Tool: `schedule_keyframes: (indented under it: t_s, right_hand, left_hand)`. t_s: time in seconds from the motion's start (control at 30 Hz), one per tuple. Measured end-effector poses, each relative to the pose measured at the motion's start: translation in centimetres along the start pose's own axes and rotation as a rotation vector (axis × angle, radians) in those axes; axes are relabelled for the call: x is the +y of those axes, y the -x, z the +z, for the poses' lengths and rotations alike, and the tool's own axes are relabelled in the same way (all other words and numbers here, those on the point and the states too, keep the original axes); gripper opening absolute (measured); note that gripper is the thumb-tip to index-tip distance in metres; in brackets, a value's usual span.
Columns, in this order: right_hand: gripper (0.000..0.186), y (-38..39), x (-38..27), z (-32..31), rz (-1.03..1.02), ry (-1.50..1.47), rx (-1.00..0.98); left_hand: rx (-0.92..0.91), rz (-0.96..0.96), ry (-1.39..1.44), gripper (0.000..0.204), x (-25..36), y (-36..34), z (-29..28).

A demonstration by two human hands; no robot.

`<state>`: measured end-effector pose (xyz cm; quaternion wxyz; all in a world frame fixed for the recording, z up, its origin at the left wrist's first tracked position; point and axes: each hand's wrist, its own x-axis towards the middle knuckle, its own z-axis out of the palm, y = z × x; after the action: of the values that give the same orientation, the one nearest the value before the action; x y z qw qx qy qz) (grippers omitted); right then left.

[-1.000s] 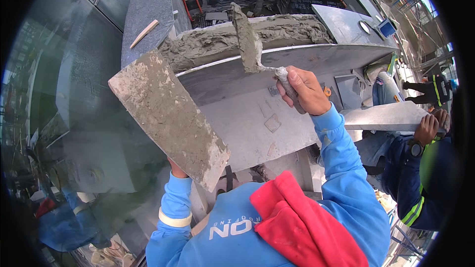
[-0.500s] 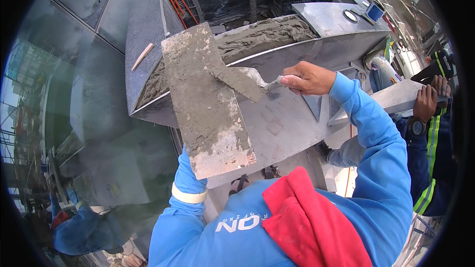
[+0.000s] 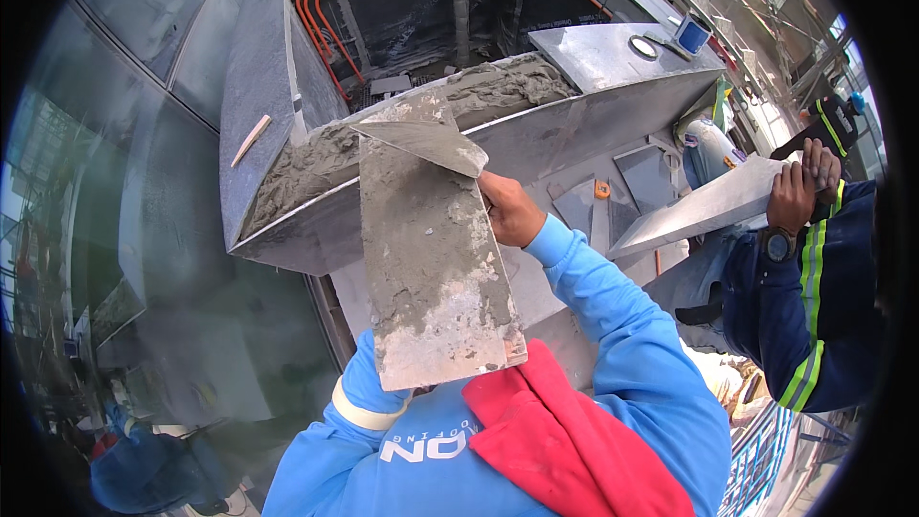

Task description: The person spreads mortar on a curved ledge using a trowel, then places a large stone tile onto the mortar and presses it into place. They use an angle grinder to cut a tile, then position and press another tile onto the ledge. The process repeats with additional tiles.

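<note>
My right hand (image 3: 512, 211) is closed round the handle of a trowel (image 3: 431, 144). The mortar-smeared blade lies tilted across the upper part of a long rectangular mortar board (image 3: 436, 268). Grey mortar coats most of this board, with a paler bare patch near its lower end. My left sleeve (image 3: 369, 383) reaches under the board; the hand itself is hidden beneath it. Just beyond, a thick bed of rough mortar (image 3: 512, 86) fills the top of a stone-faced ledge (image 3: 555, 134), and more mortar (image 3: 306, 168) lies along its left corner.
A wooden stick (image 3: 251, 141) rests on the left stone slab (image 3: 254, 86). At the back right, a slab (image 3: 613, 43) carries a blue container (image 3: 691, 35). A co-worker's hands (image 3: 804, 187) hold a pale slab (image 3: 708, 201) on the right. Glass panels (image 3: 191, 306) stand at left.
My right hand has moved left and nearer, bringing the trowel over the board's upper part with its blade turned. The board sits slightly lower and further right in view.
</note>
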<state>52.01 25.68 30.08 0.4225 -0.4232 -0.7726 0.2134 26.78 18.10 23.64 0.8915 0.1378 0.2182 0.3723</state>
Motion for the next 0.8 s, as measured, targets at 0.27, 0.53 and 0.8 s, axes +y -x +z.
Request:
schedule_keyframes:
  t_s: [0.27, 0.53, 0.8]
  right_hand:
    - [0.035, 9.7, 0.6, -0.6, 0.053, 0.185, 0.161]
    - [0.036, 3.0, -4.6, -7.7, -0.062, 0.407, -0.393]
    - [0.049, -9.6, 0.6, -1.6, 0.185, 0.241, -0.265]
  left_hand:
    - [0.056, 0.097, -0.038, 0.046, 6.0, -0.6, 0.2]
    - [0.079, 0.176, -0.110, 0.046, 11.9, -3.2, 2.5]
    - [0.098, 0.195, -0.015, 0.046, 10.1, 0.3, -0.6]
